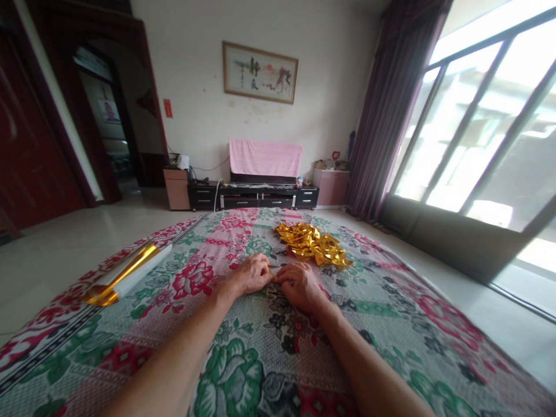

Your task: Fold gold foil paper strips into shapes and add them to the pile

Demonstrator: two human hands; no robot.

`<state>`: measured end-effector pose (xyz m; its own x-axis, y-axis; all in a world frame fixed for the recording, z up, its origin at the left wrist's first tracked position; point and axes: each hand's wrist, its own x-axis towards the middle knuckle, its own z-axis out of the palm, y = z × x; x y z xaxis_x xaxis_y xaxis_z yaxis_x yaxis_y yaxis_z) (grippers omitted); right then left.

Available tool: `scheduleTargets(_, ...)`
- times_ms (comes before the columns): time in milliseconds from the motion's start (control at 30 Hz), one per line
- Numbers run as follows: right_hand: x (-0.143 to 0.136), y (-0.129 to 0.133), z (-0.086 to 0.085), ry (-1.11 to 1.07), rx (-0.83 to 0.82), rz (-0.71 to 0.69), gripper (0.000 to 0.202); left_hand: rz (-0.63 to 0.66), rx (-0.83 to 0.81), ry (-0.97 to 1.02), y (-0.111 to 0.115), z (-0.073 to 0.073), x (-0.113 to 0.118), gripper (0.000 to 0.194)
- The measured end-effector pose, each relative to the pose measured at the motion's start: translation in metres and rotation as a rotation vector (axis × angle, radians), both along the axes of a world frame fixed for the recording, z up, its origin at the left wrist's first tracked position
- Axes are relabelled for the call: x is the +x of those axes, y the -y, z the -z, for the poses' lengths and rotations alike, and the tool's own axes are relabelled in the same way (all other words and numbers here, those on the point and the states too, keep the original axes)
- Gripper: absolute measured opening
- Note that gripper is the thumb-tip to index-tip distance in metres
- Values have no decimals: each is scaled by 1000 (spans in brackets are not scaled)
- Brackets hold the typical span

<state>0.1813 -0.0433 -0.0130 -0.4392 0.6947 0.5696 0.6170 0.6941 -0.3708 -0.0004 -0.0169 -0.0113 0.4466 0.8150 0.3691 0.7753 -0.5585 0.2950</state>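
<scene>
While a small gold piece point(274, 278) is pinched by the left hand point(254, 273) and the right hand point(300, 284), gold foil shapes point(309, 244) are heaped just beyond the right hand, and curled foil sheeting point(132, 273) is laid well left of both.

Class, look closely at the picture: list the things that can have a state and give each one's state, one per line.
Left hand, fingers closed on a small gold piece, mostly hidden
Right hand, fingers on the same piece
Gold foil pieces, heaped loosely
Foil roll, loosely curled, lying down
Patterned cloth, spread out
Pink cloth, draped
Drawers, shut
Curtain, gathered beside the window
</scene>
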Motion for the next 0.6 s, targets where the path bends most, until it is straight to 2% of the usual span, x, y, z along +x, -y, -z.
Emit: scheduleTargets(600, 1, 0, 1, -28, -11, 16, 27, -9, 2, -8, -2, 0, 0, 17)
